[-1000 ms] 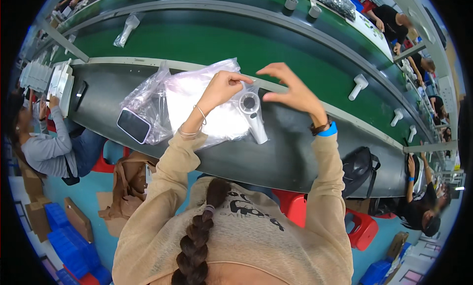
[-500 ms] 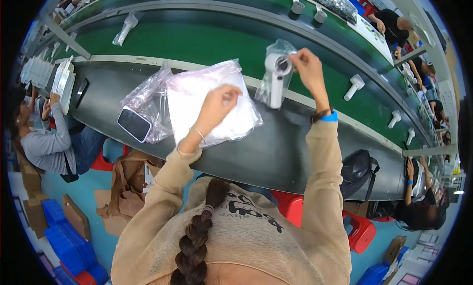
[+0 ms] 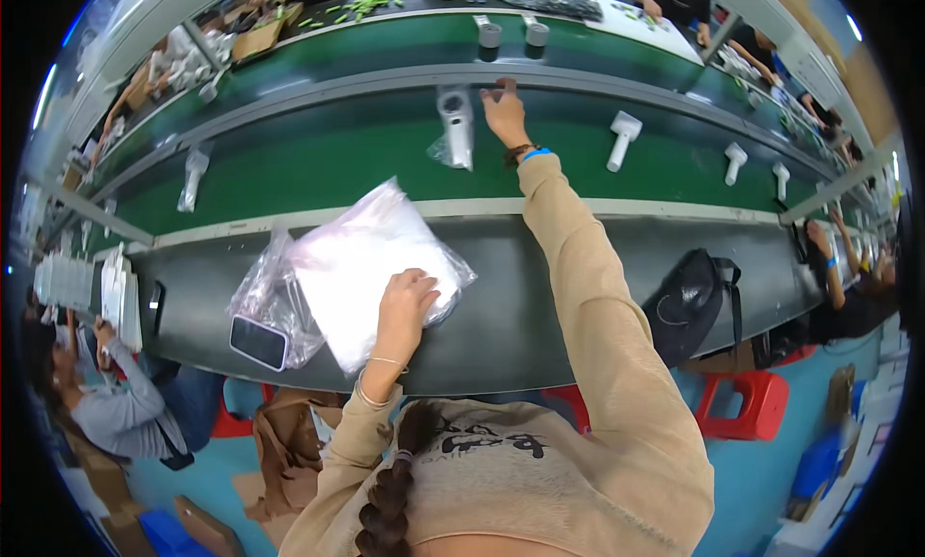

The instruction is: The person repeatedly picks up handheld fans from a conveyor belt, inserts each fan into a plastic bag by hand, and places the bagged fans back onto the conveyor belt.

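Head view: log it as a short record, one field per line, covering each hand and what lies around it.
Left hand: fingers bent, on a flat, glossy white plastic stack; grip unclear
Right hand: appears empty, extended over the long green conveyor belt
Left of right hand: white handled device in clear plastic, apart from the fingers
Right of right hand: white T-shaped device, on the belt
Dark worktable: rectangular black-screened phone, crumpled clear plastic, shiny black bag
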The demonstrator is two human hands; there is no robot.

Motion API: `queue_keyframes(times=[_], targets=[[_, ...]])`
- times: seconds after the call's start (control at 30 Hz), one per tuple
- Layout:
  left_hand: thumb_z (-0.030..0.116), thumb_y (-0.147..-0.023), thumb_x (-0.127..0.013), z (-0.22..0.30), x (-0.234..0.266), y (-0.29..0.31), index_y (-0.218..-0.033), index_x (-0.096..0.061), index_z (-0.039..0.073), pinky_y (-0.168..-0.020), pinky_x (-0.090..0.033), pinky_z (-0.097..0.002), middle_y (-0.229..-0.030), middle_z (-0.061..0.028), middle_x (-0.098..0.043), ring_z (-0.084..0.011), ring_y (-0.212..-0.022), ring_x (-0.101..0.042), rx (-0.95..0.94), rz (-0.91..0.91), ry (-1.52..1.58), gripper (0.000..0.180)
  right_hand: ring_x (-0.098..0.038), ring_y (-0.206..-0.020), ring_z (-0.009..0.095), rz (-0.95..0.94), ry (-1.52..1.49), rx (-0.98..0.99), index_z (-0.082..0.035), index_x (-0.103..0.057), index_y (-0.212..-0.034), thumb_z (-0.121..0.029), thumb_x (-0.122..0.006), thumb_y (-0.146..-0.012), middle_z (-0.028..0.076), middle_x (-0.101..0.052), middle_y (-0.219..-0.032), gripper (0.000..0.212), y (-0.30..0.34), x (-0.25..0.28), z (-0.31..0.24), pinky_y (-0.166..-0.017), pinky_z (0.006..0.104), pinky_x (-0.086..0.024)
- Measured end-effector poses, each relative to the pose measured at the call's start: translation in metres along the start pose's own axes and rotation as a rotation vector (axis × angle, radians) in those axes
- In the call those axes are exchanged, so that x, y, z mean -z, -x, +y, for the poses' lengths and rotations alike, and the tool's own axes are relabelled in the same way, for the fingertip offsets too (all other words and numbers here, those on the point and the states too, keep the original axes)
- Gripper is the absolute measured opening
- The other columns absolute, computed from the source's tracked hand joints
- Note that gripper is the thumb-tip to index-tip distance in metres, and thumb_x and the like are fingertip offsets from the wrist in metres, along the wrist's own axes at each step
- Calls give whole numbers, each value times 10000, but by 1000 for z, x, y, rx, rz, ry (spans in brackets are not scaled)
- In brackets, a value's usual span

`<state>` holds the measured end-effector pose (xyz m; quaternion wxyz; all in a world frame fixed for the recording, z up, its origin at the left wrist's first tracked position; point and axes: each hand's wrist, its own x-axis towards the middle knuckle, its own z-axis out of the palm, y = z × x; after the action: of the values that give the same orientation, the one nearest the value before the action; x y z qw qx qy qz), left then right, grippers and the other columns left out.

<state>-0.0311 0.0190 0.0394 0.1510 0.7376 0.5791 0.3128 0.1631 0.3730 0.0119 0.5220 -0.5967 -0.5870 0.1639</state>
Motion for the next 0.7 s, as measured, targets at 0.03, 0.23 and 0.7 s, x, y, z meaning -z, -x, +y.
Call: queue_keyframes(times=[0.03, 0.23, 0.7], targets=[[40, -799, -710, -3, 1, -1, -939, -718, -21, -812, -489, -391, -1005, -142, -642, -319, -915, -592, -25, 17, 2, 153, -665, -959, 362, 12, 5, -7, -55, -574, -1093, -283, -680, -850, 152, -696, -987, 350, 3, 11, 1, -820, 450, -517], [10, -829, -665, 4, 6, -5, -955, -706, -14, -758, -475, -414, -878, -139, -623, -316, -815, -581, -38, 20, -83, 135, -591, -1084, 348, -102, 967, 308, -53, -589, -1120, -335, -686, -809, 178, -602, -1192, 431, -19, 111, 50, -798, 477, -503], [7, -834, -723, -13, 17, -14, -976, -677, 22, -737, -518, -238, -848, -20, -663, -90, -764, -625, 296, -84, 485, 151, -654, -904, 302, -209, 1398, 366, -68, -703, -888, -427, -849, -651, 112, -663, -942, 454, -65, 208, 97, -736, 398, -521]])
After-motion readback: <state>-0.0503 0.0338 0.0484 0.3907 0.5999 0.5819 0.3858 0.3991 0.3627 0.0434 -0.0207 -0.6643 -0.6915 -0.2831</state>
